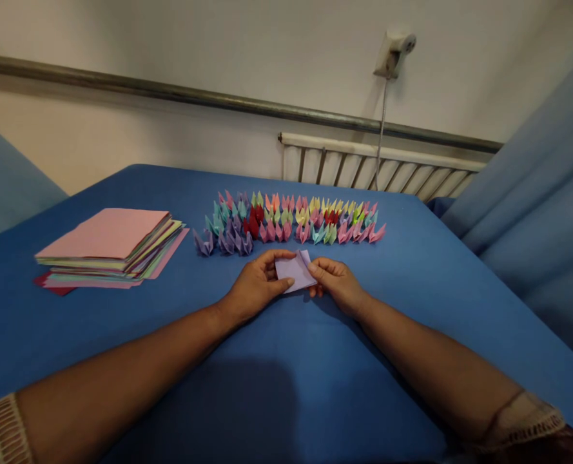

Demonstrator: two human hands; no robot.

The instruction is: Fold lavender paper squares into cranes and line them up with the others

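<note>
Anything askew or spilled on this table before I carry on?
The paper stack, left, looks askew: it fans out rightward, and a red sheet pokes out underneath. No spill shows; the paper figures stand in rough rows, and the held lilac paper looks undamaged.

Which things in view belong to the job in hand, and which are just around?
Job in hand:
- lilac paper, folded, held by left hand and right hand
- paper stack, likely supply
- folded paper figures in rows, likely finished pieces
- blue table, the work surface

Just around:
- wall pipe
- radiator
- wall socket with cord
- blue curtain at right
</note>
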